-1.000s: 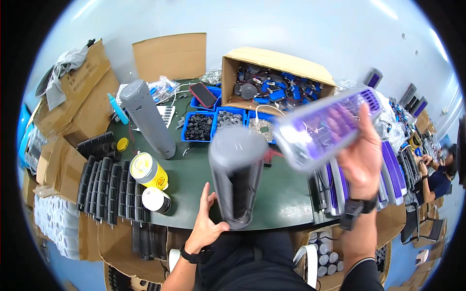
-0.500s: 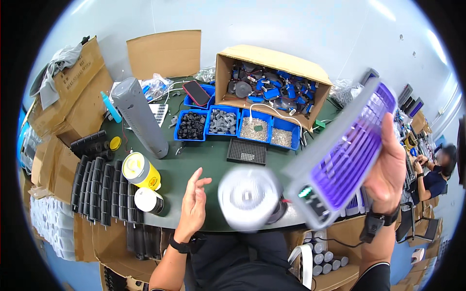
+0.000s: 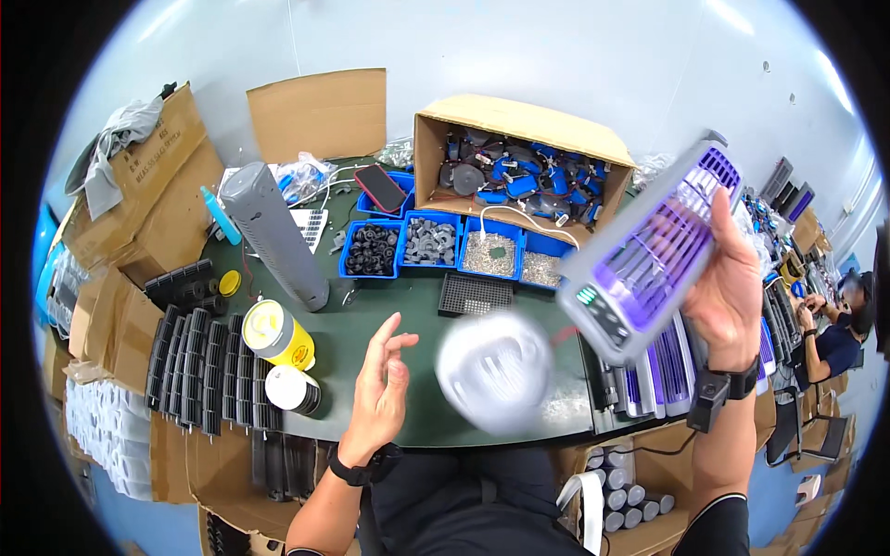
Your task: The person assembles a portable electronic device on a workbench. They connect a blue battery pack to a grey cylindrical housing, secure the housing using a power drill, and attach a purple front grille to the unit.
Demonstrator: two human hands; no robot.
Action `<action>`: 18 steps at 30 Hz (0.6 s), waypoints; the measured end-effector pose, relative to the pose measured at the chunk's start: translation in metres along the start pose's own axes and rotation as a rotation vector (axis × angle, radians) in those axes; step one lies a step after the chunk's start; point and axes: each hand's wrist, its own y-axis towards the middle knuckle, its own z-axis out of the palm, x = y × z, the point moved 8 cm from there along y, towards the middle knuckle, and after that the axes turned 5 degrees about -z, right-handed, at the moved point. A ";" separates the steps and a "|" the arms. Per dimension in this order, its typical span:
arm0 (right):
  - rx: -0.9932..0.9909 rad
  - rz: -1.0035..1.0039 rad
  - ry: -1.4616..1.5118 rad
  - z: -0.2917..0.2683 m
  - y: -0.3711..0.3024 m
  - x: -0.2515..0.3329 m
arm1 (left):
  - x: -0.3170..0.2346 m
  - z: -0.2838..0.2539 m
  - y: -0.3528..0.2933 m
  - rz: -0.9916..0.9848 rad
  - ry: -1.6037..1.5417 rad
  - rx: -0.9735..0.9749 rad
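Note:
My right hand [image 3: 728,296] grips a grey fan housing [image 3: 598,250] with a purple slatted grille, raised and tilted over the right side of the table. Green digits glow on a small dark panel at its lower end. A thin red wire runs from that end to a round, pale grey part [image 3: 493,371], which is smeared by motion and hangs over the table's front. My left hand [image 3: 378,394] is open to the left of the round part, fingers extended, touching nothing. A grey perforated tower [image 3: 269,232] stands farther back on the left.
Blue bins [image 3: 431,241] of small parts line the back, before a cardboard box [image 3: 519,120] of wired components. A black grid tray [image 3: 475,294] lies in front. At left are a yellow canister [image 3: 278,335], white-lidded jar [image 3: 293,389] and black rollers [image 3: 195,361]. A co-worker [image 3: 830,334] sits right.
The fan housing has moved slightly left and down, showing more of its grille. The round part has swung right. My left hand has shifted a little right and stays open.

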 end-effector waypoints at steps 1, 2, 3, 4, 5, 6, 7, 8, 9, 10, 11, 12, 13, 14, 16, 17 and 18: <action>0.081 0.019 -0.062 -0.007 0.000 0.008 | -0.005 -0.002 -0.001 0.003 -0.005 -0.005; 0.061 -0.004 -0.043 -0.016 0.002 0.014 | -0.007 -0.003 -0.002 -0.004 0.007 -0.005; 0.041 -0.030 -0.024 -0.018 0.005 0.019 | -0.010 -0.005 -0.003 -0.011 0.020 -0.005; 0.020 -0.057 -0.005 -0.019 0.008 0.024 | -0.016 -0.005 -0.003 0.010 0.035 -0.014; 0.061 -0.051 -0.049 -0.017 0.014 0.026 | -0.025 -0.004 -0.002 0.031 0.051 -0.024; 0.065 -0.032 -0.061 -0.010 0.017 0.024 | -0.034 -0.003 0.000 0.051 0.065 -0.035; 0.039 -0.075 -0.100 -0.007 0.019 0.022 | -0.048 -0.002 0.003 0.109 0.073 -0.040; 0.015 -0.117 -0.140 -0.004 0.022 0.018 | -0.065 -0.001 0.007 0.167 0.081 -0.047; 0.050 -0.129 -0.112 0.001 0.024 0.013 | -0.084 0.000 0.012 0.226 0.089 -0.057; 0.090 -0.134 -0.079 0.007 0.027 0.005 | -0.103 -0.001 0.016 0.242 0.070 -0.075; 0.031 -0.153 -0.084 0.012 0.028 -0.006 | -0.123 -0.003 0.019 0.352 0.102 -0.097; -0.007 -0.115 -0.089 0.023 0.029 -0.022 | -0.150 -0.004 0.021 0.445 0.215 -0.121; 0.034 -0.106 -0.099 0.031 0.032 -0.038 | -0.179 -0.004 0.018 0.578 0.329 -0.150; 0.071 -0.108 -0.115 0.039 0.032 -0.050 | -0.204 0.000 0.015 0.645 0.424 -0.160; 0.068 -0.062 -0.122 0.054 0.027 -0.076 | -0.228 0.011 0.017 0.669 0.630 -0.150; 0.073 -0.029 -0.113 0.059 0.025 -0.088 | -0.228 0.015 0.021 0.629 0.680 -0.139; 0.074 0.003 -0.106 0.062 0.023 -0.098 | -0.226 0.019 0.024 0.588 0.725 -0.124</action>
